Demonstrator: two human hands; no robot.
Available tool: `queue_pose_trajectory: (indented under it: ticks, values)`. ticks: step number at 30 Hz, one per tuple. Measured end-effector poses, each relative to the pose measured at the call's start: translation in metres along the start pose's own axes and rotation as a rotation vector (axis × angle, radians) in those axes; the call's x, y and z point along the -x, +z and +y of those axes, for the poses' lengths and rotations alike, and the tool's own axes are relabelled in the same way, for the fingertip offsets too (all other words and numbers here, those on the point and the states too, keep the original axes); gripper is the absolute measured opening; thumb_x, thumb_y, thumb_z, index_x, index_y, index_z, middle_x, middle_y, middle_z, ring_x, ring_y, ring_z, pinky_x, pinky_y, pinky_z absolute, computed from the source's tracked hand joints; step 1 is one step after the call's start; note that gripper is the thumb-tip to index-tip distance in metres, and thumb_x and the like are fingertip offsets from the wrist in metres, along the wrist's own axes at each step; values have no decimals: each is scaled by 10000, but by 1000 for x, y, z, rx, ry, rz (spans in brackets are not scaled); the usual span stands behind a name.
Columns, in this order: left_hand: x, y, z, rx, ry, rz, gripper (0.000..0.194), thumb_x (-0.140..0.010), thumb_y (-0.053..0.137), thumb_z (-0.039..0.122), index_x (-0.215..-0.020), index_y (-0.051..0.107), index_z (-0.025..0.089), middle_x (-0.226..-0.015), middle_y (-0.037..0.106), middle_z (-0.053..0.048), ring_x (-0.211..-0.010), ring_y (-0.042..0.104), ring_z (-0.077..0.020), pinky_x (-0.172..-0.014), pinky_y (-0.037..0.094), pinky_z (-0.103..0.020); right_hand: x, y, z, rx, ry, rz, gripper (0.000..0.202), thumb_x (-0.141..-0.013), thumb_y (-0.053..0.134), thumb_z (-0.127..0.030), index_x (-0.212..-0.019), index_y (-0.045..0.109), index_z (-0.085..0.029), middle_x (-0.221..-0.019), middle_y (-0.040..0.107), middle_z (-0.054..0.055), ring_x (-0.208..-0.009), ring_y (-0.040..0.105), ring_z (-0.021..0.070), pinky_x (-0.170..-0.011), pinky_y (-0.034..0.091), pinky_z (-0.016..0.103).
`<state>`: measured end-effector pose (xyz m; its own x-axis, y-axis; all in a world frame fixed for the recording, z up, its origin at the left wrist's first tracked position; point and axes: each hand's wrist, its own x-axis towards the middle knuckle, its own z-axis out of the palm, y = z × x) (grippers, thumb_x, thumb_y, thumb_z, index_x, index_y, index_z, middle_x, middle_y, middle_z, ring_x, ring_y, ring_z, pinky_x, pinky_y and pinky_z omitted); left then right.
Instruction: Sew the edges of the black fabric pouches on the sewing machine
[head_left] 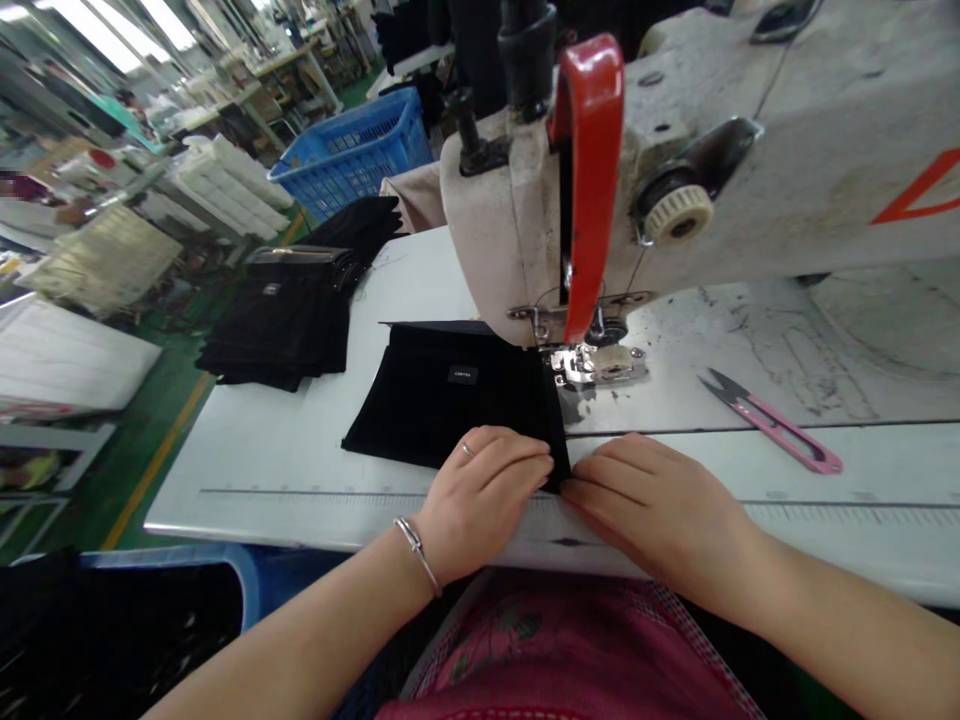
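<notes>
With its label (463,374) on, the black cloth (420,415) lies on the bench (262,435) at the presser foot (604,366), edge seemingly unfinished, left hand's (480,495) fingers together, grip unclear, right hand's (660,510) pinching its corner.

Bright windows (120,35) slant across the upper left. Beneath them, cluttered worktables (289,60) recede over a green floor (165,410) marked with a yellow line (150,475). Nearer, a pale counter (247,445) carries a printed ruler scale (300,495).
</notes>
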<state>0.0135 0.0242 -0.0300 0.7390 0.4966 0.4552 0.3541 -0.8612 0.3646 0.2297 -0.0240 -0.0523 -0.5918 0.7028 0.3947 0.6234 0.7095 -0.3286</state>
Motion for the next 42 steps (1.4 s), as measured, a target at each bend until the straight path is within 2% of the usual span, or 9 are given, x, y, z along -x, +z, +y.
queue_pose_trajectory:
  ticks: [4, 9, 14, 22, 26, 29, 34, 38, 42]
  values:
    - [5, 4, -2, -46, 88, -117, 250, -913, 507, 68, -1143, 592, 115, -1157, 658, -93, -1091, 596, -181, -967, 516, -348, 4, -2, -2, -95, 19, 16, 136, -915, 532, -137, -978, 645, -178, -886, 614, 34, -825, 518, 187, -743, 435, 360]
    - [7, 4, -1, -10, 60, -55, 260, -931, 497, 85, -1176, 582, 109, -1164, 651, -100, -1085, 589, -176, -938, 527, -338, 4, -4, -7, -109, 44, 26, 128, -923, 533, -155, -957, 654, -181, -874, 617, 37, -845, 534, 189, -748, 455, 370]
    - [5, 5, -2, -31, 107, -156, 225, -955, 483, 135, -1151, 593, 135, -1161, 667, -83, -1096, 593, -208, -913, 532, -388, 5, -6, -9, -155, 80, 10, 150, -924, 520, -136, -985, 649, -181, -880, 602, 34, -863, 533, 185, -764, 473, 379]
    - [6, 8, -6, 28, 84, -135, 181, -945, 518, 137, -1101, 609, 136, -1161, 666, -68, -1120, 584, -190, -964, 499, -366, 13, -10, -12, -212, 126, 34, 172, -907, 545, -121, -1032, 655, -168, -976, 619, 45, -953, 552, 169, -879, 494, 352]
    - [2, 7, -5, 33, 79, -149, 158, -957, 503, 167, -1053, 626, 137, -1114, 671, -69, -1081, 591, -181, -950, 501, -351, 14, -9, -12, -160, 147, 37, 179, -910, 538, -160, -1037, 661, -185, -1145, 598, 79, -1099, 532, 222, -929, 485, 409]
    - [0, 6, -6, 40, 99, -150, 162, -959, 497, 165, -1035, 635, 124, -1099, 672, -71, -1084, 593, -180, -961, 503, -338, 13, -10, -11, -150, 138, 16, 191, -909, 536, -164, -1066, 641, -195, -1210, 584, 68, -1134, 522, 217, -962, 468, 417]
    - [-1, 6, -15, -1, 152, -159, 171, -963, 497, 172, -1046, 642, 131, -1117, 685, -49, -1110, 605, -156, -1002, 498, -324, 11, -10, -8, -164, 139, -1, 337, -900, 556, -183, -1237, 547, -189, -1174, 608, 62, -1083, 553, 189, -959, 469, 392]
    - [-5, 5, -28, -63, 185, -197, 203, -967, 482, 162, -1102, 631, 138, -1174, 673, -50, -1154, 592, -146, -1033, 485, -319, 4, -11, -1, -134, 114, -6, 311, -903, 555, -188, -1213, 566, -196, -1163, 619, 54, -1086, 558, 193, -950, 468, 392]
    - [-13, 5, -41, -98, 202, -180, 204, -966, 476, 153, -1092, 634, 128, -1168, 680, -54, -1160, 595, -149, -1046, 475, -313, -9, -15, 9, -88, 108, -12, 271, -913, 539, -205, -1180, 583, -193, -1123, 633, 53, -1043, 580, 201, -910, 486, 406]
